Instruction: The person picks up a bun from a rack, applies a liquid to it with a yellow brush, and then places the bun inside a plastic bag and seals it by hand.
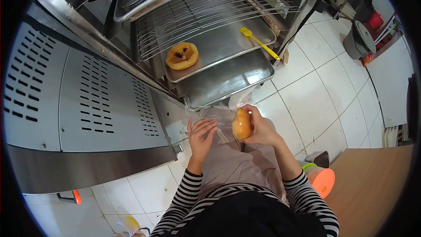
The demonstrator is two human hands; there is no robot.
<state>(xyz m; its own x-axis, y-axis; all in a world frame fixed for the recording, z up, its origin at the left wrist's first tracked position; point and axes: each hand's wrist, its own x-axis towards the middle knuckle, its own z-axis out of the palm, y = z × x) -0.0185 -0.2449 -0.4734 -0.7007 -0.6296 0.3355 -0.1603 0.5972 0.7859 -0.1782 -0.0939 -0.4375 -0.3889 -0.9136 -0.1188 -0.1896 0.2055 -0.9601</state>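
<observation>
My right hand (259, 127) is wrapped round a golden-brown bun (242, 124), held on its edge above my lap. To its left my left hand (201, 135) has its fingers bent, beside a clear plastic bag (221, 127); whether the fingertips pinch the bag is hard to make out. Beyond the hands, a round filled bun (182, 55) lies at the left of a metal tray (210, 46). A yellow brush-like fork (259, 43) rests across that tray's right edge.
Below the tray sits another metal tray (228, 79), under a wire rack (210, 8). A vented metal panel (96, 96) stands at the left. At the right are a grey bin (359, 39), an orange-lidded container (323, 183) and a wooden surface (372, 184).
</observation>
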